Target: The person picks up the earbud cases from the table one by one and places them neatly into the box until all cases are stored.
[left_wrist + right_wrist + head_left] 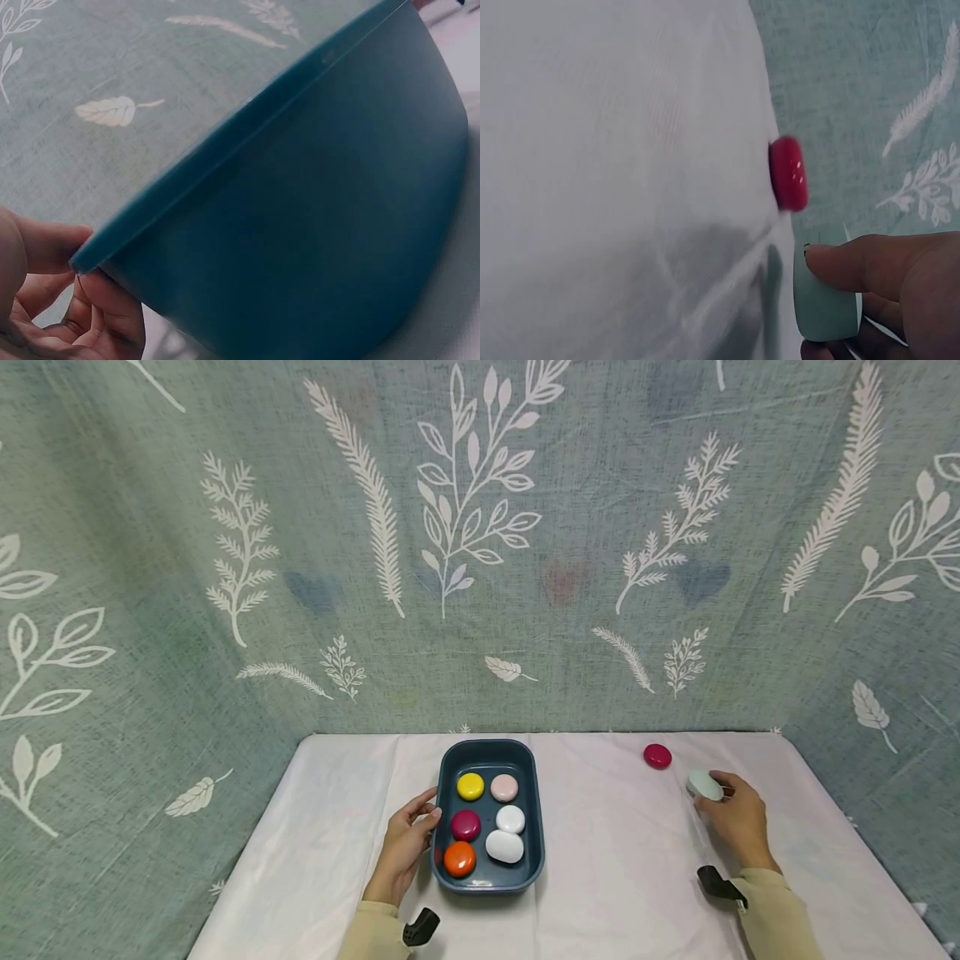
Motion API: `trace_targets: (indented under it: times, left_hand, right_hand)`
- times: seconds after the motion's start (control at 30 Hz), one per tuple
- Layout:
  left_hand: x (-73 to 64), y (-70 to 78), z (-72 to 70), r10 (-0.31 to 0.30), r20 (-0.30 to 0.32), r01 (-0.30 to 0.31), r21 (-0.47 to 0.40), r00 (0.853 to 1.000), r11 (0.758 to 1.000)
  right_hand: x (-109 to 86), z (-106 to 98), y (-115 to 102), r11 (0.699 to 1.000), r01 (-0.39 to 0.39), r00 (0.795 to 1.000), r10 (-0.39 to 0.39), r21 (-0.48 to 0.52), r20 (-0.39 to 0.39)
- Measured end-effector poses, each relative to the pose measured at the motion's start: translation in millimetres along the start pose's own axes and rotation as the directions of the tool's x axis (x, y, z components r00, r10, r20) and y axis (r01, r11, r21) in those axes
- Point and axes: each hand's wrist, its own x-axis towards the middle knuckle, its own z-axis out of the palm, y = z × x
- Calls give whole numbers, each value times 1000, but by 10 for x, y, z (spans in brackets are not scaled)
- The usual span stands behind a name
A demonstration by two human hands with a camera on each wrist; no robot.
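My left hand pinches the left rim of a dark blue-green rectangular tray; in the left wrist view the thumb lies on the rim with fingers bent below. Inside the tray lie a yellow disc, a pale pink disc, a crimson disc, an orange disc, a white round disc and a white oval piece. At the right, my right hand holds a pale green rounded disc between thumb and fingers, on edge in the right wrist view.
Another crimson disc lies on the white cloth near its back edge, left of and beyond my right hand. Grey-green leaf-patterned fabric stands behind and at both sides of the table.
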Motion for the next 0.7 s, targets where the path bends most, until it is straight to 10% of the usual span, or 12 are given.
trace_targets:
  times: [0.7]
  left_hand:
    - [-5,-4,-5,6,15,-6,-21,1000,1000]
  right_hand:
    - [-255,239,-403,976,216,970,-218,31,102]
